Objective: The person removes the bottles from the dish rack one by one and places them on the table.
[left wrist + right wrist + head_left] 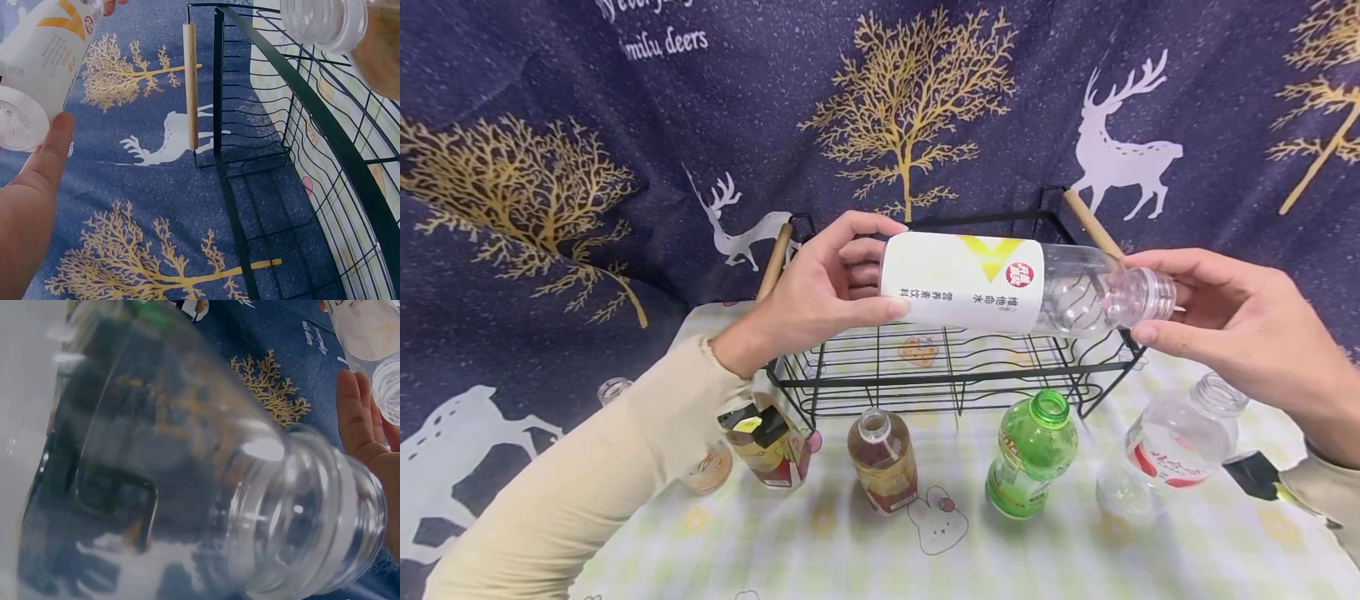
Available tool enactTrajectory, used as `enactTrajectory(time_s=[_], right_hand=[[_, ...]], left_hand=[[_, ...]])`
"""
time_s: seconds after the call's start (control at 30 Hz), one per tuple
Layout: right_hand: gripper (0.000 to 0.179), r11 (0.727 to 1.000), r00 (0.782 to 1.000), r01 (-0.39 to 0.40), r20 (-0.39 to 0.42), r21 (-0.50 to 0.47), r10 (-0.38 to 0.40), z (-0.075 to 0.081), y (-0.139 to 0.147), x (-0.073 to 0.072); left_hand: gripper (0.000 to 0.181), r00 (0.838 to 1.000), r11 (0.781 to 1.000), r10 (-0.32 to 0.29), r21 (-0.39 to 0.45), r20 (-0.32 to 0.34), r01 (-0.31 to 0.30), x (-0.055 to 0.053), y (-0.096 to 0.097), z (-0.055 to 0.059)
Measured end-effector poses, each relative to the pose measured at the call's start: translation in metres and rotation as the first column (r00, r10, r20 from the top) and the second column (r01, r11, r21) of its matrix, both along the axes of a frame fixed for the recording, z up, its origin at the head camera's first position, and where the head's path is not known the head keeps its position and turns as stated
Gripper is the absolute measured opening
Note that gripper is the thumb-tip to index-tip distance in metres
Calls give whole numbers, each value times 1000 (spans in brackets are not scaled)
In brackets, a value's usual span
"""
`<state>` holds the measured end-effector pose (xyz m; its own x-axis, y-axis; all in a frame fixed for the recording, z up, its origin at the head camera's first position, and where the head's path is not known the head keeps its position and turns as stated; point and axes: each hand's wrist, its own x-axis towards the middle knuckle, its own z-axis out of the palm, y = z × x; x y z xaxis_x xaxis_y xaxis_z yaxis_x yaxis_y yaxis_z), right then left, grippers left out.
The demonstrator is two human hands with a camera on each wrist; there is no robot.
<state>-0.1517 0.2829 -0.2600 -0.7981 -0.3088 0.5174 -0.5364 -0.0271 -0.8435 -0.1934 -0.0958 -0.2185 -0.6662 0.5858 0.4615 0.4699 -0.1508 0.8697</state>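
A clear plastic bottle with a white and yellow label (962, 283) lies level in the air, its uncapped neck to the right. My left hand (827, 287) grips the base end, thumb in front and fingers behind. At the neck, my right hand (1240, 321) holds it between thumb and fingers. Below and behind the bottle stands a black wire rack (958, 379) with wooden handles. The left wrist view shows the bottle's label (47, 50) and part of my hand. In the right wrist view the held bottle (369, 331) is at upper right.
Uncapped bottles stand before the rack: a brown one (883, 462), a green one (1032, 454) and a clear one (1183, 433) under my right hand. Another brown-and-red bottle (771, 442) and a clear bottle (709, 468) are partly behind my left sleeve. A deer-print cloth (760, 100) hangs behind.
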Motion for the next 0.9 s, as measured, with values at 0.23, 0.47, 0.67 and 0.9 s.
enactTrajectory(time_s=[0.23,0.47,0.67,0.9], right_hand=[[55,988,990,140,-23,64,-139,2,0,3],[50,992,992,124,-15,-7,-124,1,1,3],[49,994,996,44,-67,-103,-51,1,7,-2],[48,988,996,59,-58,-140,-68,-1,18,-3]], left_hand=[[60,1000,999,-6,-33,-13,6,3,4,-2],[64,1000,999,3,-54,-5,-4,6,7,-3],[70,1000,998,-1,-70,-1,1,5,6,-3],[65,999,992,51,-113,-2,-51,0,-4,-4]])
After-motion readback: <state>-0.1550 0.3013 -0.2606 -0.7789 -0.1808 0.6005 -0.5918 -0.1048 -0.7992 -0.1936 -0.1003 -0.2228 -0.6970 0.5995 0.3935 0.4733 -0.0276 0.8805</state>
